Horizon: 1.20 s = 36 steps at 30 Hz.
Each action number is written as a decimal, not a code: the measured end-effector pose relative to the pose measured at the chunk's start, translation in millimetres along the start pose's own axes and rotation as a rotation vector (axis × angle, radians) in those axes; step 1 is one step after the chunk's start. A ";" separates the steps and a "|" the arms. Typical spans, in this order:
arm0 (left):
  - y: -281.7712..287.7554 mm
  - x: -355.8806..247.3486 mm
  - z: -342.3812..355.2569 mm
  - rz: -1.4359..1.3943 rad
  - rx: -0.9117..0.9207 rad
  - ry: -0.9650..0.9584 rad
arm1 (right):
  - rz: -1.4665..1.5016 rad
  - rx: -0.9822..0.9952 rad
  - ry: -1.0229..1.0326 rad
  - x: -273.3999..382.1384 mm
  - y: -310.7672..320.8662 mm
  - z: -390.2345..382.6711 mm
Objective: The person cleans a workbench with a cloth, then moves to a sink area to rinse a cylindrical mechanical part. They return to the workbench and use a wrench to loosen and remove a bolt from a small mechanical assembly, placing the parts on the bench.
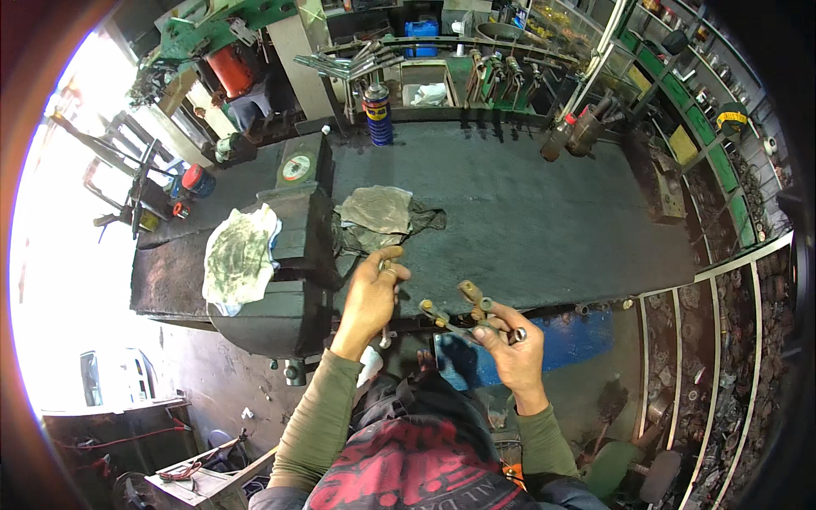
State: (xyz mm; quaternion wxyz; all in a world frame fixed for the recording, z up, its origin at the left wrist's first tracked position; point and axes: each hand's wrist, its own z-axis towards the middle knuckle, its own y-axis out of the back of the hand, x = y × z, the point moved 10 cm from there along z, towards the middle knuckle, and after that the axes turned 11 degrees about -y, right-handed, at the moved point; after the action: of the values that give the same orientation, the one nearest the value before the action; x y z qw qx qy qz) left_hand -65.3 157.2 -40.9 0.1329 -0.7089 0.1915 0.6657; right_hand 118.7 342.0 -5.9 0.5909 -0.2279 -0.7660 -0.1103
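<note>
My right hand is closed around several small metal parts in front of the bench edge. Among them are a linkage-like metal piece with a brass-coloured end, a worn brownish block-shaped end and a short tube or socket. My left hand is raised to the left of them, its fingers curled together. Whatever it pinches, if anything, is hidden. Just beyond the left fingertips lie grimy rags on the dark workbench. A metal rod with a rounded end shows below that hand.
A large bench vise stands at the left, a dirty cloth draped over it. A blue spray can and dark bottles stand along the back. Parts shelves line the right; a blue panel lies below the bench.
</note>
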 end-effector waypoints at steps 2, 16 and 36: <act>4.5 22.9 6.8 -0.080 -0.027 0.042 | 0.091 -0.045 -0.014 -0.9 0.4 -1.6; 12.5 12.7 -5.4 -0.044 -0.223 -0.217 | 0.635 -0.025 -0.115 -16.7 32.4 4.9; 113.5 -112.2 -120.7 -0.164 -0.215 -0.205 | 0.468 0.836 -0.195 47.4 -173.6 14.1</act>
State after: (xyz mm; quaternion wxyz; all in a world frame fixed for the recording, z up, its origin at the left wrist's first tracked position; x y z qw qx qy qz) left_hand -12.9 13.1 87.7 0.1292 -0.6605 0.0461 0.7382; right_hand 14.1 207.2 52.9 0.5660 -0.1464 -0.7247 0.3646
